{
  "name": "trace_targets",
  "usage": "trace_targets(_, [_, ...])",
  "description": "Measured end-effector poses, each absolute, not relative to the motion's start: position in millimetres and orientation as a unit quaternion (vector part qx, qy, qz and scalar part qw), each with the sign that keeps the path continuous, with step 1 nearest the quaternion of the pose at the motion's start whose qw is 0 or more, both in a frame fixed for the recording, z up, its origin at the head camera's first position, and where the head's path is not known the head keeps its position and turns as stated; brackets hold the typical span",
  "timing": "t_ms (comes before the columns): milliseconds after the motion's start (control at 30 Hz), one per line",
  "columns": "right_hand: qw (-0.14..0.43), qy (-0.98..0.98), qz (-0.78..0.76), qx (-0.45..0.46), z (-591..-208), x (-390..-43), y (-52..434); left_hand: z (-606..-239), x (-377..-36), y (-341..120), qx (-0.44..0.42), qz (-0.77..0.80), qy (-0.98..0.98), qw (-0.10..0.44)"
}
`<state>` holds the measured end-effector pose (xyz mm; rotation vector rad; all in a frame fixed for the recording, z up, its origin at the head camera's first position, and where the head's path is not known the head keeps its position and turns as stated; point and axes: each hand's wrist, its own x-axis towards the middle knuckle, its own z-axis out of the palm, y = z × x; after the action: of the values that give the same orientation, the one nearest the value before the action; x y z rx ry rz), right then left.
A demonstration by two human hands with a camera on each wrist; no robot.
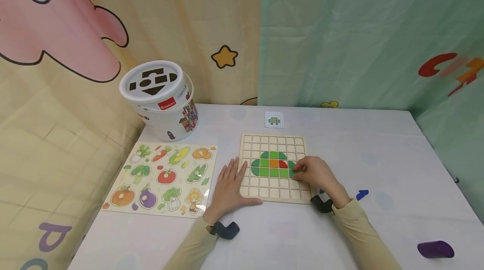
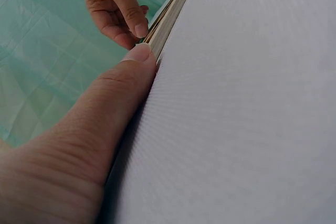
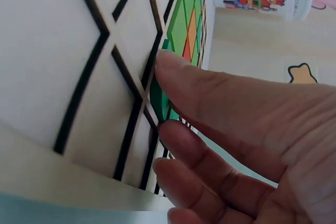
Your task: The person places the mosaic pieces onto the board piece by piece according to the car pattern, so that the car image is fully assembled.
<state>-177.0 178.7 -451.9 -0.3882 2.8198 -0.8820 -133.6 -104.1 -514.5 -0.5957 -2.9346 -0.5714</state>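
Green tile (image 3: pixel 159 103): small, pinched between thumb and fingertips of the right hand (image 1: pixel 315 173), at the right end of the coloured figure on the grid board (image 1: pixel 273 192). In the right wrist view the tile sits tilted at the edge of a cell, not flat in it; whether it touches the cell floor cannot be told. Grip of the right hand: narrow, closed on the tile.

Coloured figure (image 1: pixel 273 163): green tiles in a domed shape with one orange and one red tile in its middle row, near the centre of the board.

Grid board: pale wood, lying flat on the desk (image 1: pixel 397 152), in front of the person.

Left hand (image 1: pixel 230 184): flat, palm down, fingers straight, on the desk at the board's left edge; the thumb tip presses against the board's edge in the left wrist view. Grip wide, holding nothing.

Pattern card (image 1: pixel 274 119): just beyond the board's far edge. Vegetable puzzle (image 1: pixel 162 179): left of the left hand. White bucket (image 1: pixel 160 100): behind the puzzle, shape-cut lid on. Blue piece (image 1: pixel 362 195) and purple piece (image 1: pixel 435 249): on the desk, right of the right arm, well apart.
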Motion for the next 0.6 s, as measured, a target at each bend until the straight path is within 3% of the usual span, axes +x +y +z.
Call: trace_targets(600, [0.047, 0.949, -0.281, -0.135, -456.6, -170.9, 180.4, -515.8, -133.7, -103.9, -0.194, -0.186, -0.962, 0.045])
